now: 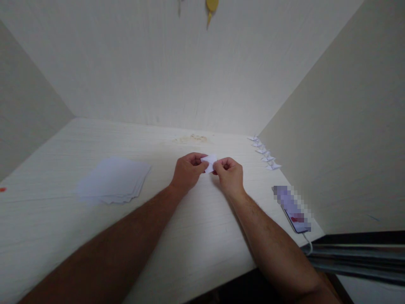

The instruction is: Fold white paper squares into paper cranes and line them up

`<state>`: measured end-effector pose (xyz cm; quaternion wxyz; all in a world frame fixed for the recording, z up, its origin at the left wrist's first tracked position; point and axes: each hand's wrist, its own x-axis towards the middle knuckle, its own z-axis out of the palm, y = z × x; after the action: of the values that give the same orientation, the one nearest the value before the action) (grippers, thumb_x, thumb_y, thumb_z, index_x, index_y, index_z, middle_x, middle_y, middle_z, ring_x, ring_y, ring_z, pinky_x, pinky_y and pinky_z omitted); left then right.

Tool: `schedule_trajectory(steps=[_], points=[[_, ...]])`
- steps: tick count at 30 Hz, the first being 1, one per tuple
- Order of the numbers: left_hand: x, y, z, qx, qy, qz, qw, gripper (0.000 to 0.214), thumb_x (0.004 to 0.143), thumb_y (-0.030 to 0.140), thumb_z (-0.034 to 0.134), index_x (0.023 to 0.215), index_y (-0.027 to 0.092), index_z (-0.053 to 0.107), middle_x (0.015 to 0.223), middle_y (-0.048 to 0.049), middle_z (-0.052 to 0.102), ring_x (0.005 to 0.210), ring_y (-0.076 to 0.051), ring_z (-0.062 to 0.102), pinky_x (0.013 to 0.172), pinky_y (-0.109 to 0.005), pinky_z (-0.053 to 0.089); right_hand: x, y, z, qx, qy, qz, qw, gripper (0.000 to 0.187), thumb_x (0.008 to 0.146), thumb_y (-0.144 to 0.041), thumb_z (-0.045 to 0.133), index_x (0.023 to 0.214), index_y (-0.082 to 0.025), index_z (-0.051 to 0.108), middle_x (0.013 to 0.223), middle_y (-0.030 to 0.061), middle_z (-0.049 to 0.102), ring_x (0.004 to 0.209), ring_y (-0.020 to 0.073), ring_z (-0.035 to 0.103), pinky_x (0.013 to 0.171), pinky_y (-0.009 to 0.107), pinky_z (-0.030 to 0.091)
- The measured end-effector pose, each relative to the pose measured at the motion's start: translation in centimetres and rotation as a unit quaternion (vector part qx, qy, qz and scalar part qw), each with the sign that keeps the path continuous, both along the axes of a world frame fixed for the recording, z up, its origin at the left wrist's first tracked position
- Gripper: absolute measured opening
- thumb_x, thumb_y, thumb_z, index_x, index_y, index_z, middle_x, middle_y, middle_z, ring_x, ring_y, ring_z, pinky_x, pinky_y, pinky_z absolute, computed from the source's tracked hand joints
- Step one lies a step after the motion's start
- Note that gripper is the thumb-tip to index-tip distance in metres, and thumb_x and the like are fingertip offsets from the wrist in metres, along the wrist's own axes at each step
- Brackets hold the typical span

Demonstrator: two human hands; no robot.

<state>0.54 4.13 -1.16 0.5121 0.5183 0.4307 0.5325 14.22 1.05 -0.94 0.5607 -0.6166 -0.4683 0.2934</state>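
Both of my hands meet at the middle of a pale wooden desk [196, 236]. Between them is a small piece of white paper [210, 161], partly folded. My left hand [187, 171] pinches its left side with fingers curled. On the paper's right side, my right hand [230, 174] pinches it the same way. The paper is held just above the desk surface.
A stack of white paper sheets [114, 180] lies to the left. Several small folded paper pieces [265, 153] line the right wall. A phone [292, 207] with a cable lies at the right edge. A yellow object [211, 6] hangs on the back wall.
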Motion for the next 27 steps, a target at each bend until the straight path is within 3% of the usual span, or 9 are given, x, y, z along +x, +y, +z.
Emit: schedule_trajectory(steps=[5, 10, 14, 16, 21, 27], points=[[-0.1, 0.1, 0.1, -0.004, -0.012, -0.003, 1.0, 0.025, 0.065, 0.024, 0.076, 0.087, 0.014, 0.075, 0.061, 0.0027, 0.064, 0.055, -0.011, 0.058, 0.054, -0.022, 0.046, 0.0, 0.1, 0.1, 0.0, 0.065, 0.053, 0.997, 0.02, 0.069, -0.034, 0.073, 0.075, -0.021, 0.06, 0.061, -0.0023, 0.066, 0.057, 0.014, 0.064, 0.058, 0.027, 0.053], [-0.2, -0.1, 0.1, 0.002, 0.013, -0.03, 0.999, 0.023, 0.065, 0.026, 0.077, 0.084, 0.014, 0.075, 0.055, 0.004, 0.06, 0.05, -0.009, 0.053, 0.049, -0.021, 0.04, 0.4, 0.4, 0.1, 0.05, 0.087, 0.108, 0.989, 0.045, 0.062, -0.031, 0.079, 0.101, -0.024, 0.057, 0.074, -0.0047, 0.07, 0.066, 0.0133, 0.066, 0.063, 0.026, 0.055], [-0.1, 0.0, -0.1, 0.005, 0.012, -0.04, 0.999, 0.018, 0.064, 0.028, 0.078, 0.075, 0.015, 0.071, 0.057, 0.0025, 0.062, 0.051, -0.009, 0.053, 0.049, -0.022, 0.04, 0.8, 0.3, 0.1, 0.014, 0.045, 0.087, 0.995, 0.028, 0.067, -0.041, 0.078, 0.08, -0.02, 0.063, 0.065, -0.0018, 0.067, 0.058, 0.0126, 0.061, 0.057, 0.026, 0.052], [-0.1, 0.1, -0.2, -0.001, 0.002, -0.034, 0.999, 0.018, 0.067, 0.03, 0.076, 0.072, 0.016, 0.068, 0.059, 0.0015, 0.063, 0.051, -0.01, 0.054, 0.051, -0.022, 0.042, 0.9, 0.3, 0.0, 0.005, 0.045, 0.082, 0.996, 0.029, 0.069, -0.044, 0.077, 0.069, -0.02, 0.062, 0.06, -0.002, 0.064, 0.054, 0.0119, 0.058, 0.054, 0.026, 0.051], [-0.3, 0.4, -0.3, 0.009, -0.004, -0.065, 0.998, 0.021, 0.071, 0.034, 0.073, 0.065, 0.016, 0.064, 0.054, 0.0022, 0.058, 0.05, -0.009, 0.05, 0.05, -0.023, 0.039, 0.9, 0.5, -0.7, 0.014, 0.079, 0.106, 0.991, 0.031, 0.071, -0.047, 0.077, 0.067, -0.02, 0.061, 0.058, -0.0032, 0.062, 0.054, 0.0109, 0.055, 0.053, 0.025, 0.05], [-0.2, 0.2, -0.6, 0.003, -0.089, -0.13, 0.987, 0.02, 0.071, 0.033, 0.076, 0.066, 0.017, 0.064, 0.057, 0.0021, 0.058, 0.054, -0.009, 0.051, 0.056, -0.024, 0.041, 1.0, 0.4, -0.8, 0.021, 0.132, 0.115, 0.984, 0.033, 0.076, -0.041, 0.072, 0.056, -0.02, 0.056, 0.05, -0.0044, 0.054, 0.049, 0.0093, 0.045, 0.048, 0.023, 0.036]])
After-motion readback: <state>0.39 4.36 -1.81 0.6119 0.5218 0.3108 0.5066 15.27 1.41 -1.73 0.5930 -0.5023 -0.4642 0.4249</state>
